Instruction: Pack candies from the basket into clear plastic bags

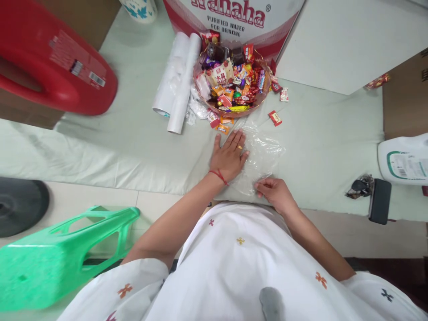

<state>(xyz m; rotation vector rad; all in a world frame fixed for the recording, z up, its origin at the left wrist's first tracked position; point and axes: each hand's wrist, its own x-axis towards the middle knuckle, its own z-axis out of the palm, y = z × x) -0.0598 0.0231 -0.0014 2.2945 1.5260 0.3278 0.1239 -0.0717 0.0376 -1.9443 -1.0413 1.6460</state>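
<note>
A clear plastic bag (265, 149) lies flat on the pale green cloth in front of me. My left hand (230, 154) presses on its left side, palm down with the fingers stretched out. At the bag's near edge, my right hand (272, 189) pinches the plastic between thumb and fingers. Just beyond my left fingertips stands a scalloped bowl (197, 73) heaped with wrapped sweets. An orange-wrapped sweet (223, 129) and a red-wrapped sweet (275, 118) lie loose on the cloth near the bowl.
Two white rolls (177, 82) lie left of the bowl. Behind it stands a printed carton (230, 20). A red jug (67, 58) is at far left, above a green stool (43, 263). On the right are a phone (380, 201), keys (360, 186) and a white bottle (404, 159).
</note>
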